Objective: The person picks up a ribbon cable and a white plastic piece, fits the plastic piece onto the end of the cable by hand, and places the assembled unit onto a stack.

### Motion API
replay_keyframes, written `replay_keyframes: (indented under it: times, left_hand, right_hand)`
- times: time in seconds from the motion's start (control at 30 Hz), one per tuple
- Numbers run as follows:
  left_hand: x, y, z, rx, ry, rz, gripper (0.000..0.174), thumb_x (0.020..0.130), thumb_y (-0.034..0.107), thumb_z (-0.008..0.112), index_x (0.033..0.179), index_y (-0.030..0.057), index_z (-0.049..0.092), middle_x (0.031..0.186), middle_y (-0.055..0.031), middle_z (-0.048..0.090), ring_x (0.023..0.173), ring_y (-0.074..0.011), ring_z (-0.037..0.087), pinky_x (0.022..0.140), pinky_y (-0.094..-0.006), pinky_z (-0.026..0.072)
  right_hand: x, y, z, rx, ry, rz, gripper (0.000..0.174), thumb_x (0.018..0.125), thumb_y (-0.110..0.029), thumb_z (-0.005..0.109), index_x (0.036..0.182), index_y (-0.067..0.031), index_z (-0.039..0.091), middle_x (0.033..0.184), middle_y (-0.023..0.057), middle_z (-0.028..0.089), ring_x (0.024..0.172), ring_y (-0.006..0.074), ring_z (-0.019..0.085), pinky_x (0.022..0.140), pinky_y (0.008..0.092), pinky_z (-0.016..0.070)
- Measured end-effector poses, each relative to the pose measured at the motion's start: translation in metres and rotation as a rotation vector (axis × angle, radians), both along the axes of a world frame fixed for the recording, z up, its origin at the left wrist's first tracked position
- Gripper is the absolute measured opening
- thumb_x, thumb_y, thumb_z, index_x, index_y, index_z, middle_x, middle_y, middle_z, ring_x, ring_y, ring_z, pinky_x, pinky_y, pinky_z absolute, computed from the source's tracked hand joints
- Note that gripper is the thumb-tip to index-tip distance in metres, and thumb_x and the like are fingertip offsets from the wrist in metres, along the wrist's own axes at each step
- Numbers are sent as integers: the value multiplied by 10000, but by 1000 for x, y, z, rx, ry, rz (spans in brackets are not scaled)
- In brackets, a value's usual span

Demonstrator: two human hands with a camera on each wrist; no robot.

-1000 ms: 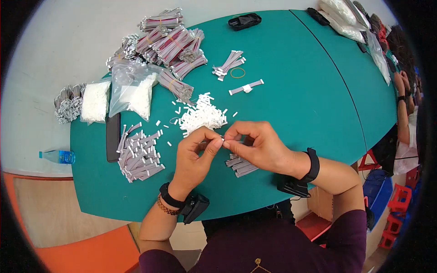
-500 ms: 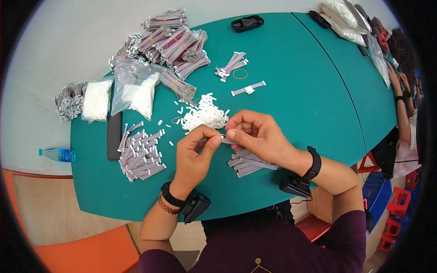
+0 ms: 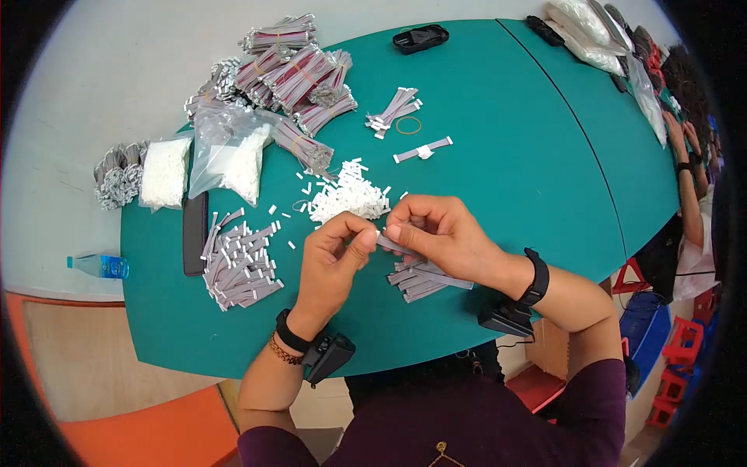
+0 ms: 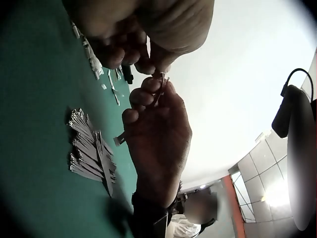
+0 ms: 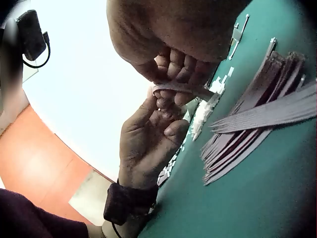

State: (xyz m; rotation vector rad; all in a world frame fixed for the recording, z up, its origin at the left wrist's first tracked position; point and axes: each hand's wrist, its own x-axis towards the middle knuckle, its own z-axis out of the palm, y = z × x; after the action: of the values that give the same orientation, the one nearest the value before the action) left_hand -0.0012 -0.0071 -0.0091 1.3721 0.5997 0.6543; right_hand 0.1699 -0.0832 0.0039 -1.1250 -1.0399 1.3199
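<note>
Pinching a grey cable [image 5: 173, 86] end-on: the cable hangs above the worktop [image 3: 513, 187], inward of its near edge. The left hand [image 3: 328, 261] grips its tip between thumb and forefinger; the right [image 3: 455, 240] grasps it close by. Whether a white piece sits on the tip is too small to tell. White pieces [image 3: 346, 196] lie heaped farther from that edge. Good practice probably means steadying the tip, aligning the strip squarely and pressing gently, lest the thin ribbon buckle.
</note>
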Motion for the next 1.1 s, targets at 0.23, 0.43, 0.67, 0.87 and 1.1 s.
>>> replay_keyframes:
  times: [0.23,0.43,0.67,0.87,1.1]
  left_hand:
    - [1,-1,0,-56,-17,-14,198,891,220,598,835,33,569,704,15,519,592,-45,429,532,-191,340]
    - [1,0,1,-135,-32,-31,189,894,213,591,836,35,564,686,20,504,584,-47,424,533,-192,340]
    - [6,-1,7,-35,25,47,67,864,83,590,896,25,586,816,-1,529,694,-58,479,578,-194,375]
    - [3,-1,1,245,11,55,90,840,21,600,930,24,606,946,-18,557,809,-71,515,647,-201,403]
    - [3,-1,2,198,9,42,92,836,44,624,924,24,604,941,-12,570,813,-67,515,663,-204,404]
  right_hand:
    - [0,1,-4,41,17,30,148,893,-145,568,832,-10,562,680,-44,512,610,16,447,519,194,380]
    - [0,0,-2,52,-53,18,123,877,-120,586,831,-7,570,688,-30,533,618,22,468,522,195,398]
    - [-2,1,0,-16,-8,-15,143,891,-141,579,835,-10,572,678,-29,528,606,23,469,518,198,417]
    - [-2,1,-5,10,-30,-29,151,893,-150,578,834,-11,570,680,-34,530,585,22,461,507,196,408]
    - [-3,0,-9,68,-132,-76,138,879,-140,596,835,-11,576,670,-26,537,585,22,454,487,204,380]
